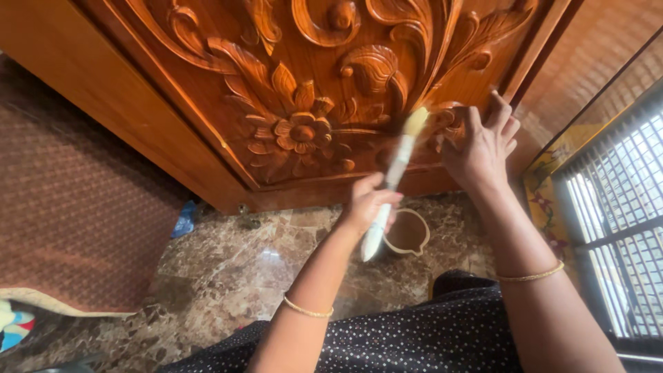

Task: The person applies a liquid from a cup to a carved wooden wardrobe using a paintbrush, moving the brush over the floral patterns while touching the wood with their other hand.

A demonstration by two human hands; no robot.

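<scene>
Nearest, a dotted dark garment (442, 338) is seen; beyond, the brush (394, 183) is pinched in the left hand (366, 204), its tip laid on the carved door (304, 103) beside the right hand (480, 148), whose fingers are spread on the wood, so the coating step is judged in progress and careful strokes into the carving are needed next.

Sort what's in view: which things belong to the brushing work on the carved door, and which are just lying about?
In use:
- paintbrush, held in the left hand, bristles at the carving
- carved wooden door, which the right hand touches
- small pot on the marble floor, below the brush

Lying about:
- woven mat
- blue scrap by the door's foot
- window grille
</scene>
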